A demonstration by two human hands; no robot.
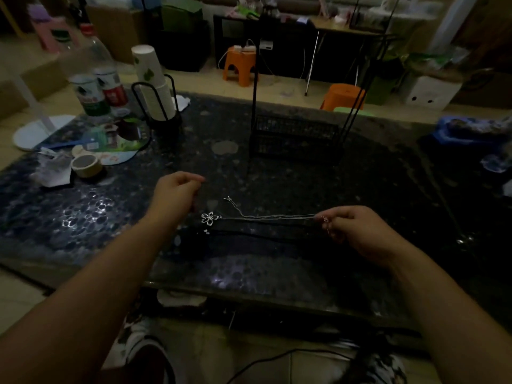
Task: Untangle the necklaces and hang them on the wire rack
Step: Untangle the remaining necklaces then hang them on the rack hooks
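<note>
My right hand (352,231) pinches one end of the silver necklace (266,217), its chain stretched left across the counter (277,275) to the flower pendant (209,218). My left hand (177,195) hovers curled, seemingly holding nothing. I should draw the chain slowly free of the dark cords (263,234) beside it, then lift toward the wire rack (296,137) beyond

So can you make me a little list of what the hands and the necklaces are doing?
left hand: fingers curled, raised above the table; whether it holds anything cannot be told
right hand: pinches the silver chain's end
silver chain: stretched out across the table
flower pendant: at the chain's left end
dark cords: lying beside the chain
wire rack: behind, nothing visibly hung
</note>
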